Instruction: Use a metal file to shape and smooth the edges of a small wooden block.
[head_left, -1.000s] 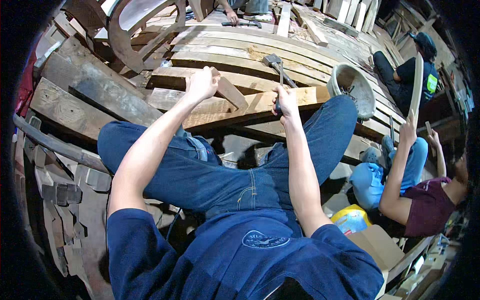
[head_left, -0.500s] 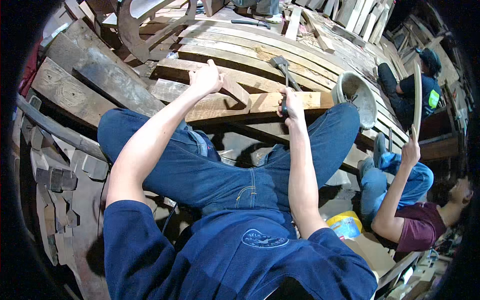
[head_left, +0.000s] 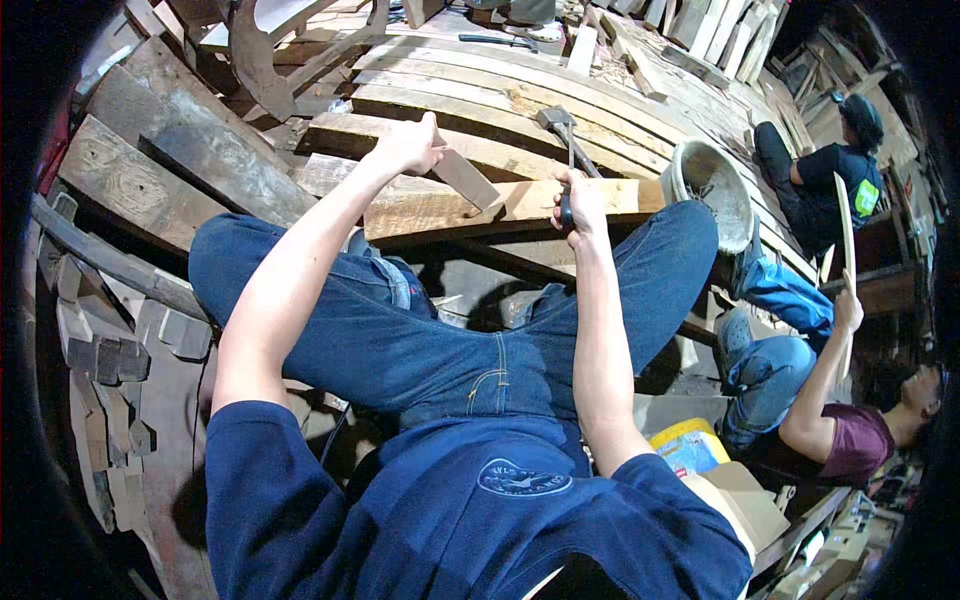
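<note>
My left hand (head_left: 408, 148) is closed around one end of a short wooden block (head_left: 468, 180). The block slants down to the right, its far end at a pale timber beam (head_left: 520, 203) that lies across in front of my knees. My right hand (head_left: 582, 208) grips the black handle of a tool with a thin metal shaft (head_left: 571, 150) pointing up and away; its exact kind I cannot make out. Just beyond it a hammer (head_left: 556, 120) lies on the planks, its handle running toward my right hand.
A grey bucket (head_left: 712, 190) stands by my right knee. Planks (head_left: 460, 75) stretch ahead, a dark-handled tool (head_left: 497, 42) on them. Boards (head_left: 140, 180) lean at left. Two people sit at right, the nearer one in a maroon shirt (head_left: 858, 445) holding a thin strip of wood (head_left: 847, 225).
The wooden block in my left hand has turned, showing more of its broad face. My right hand has barely moved. The person in maroon has shifted their legs and moved the wood strip.
</note>
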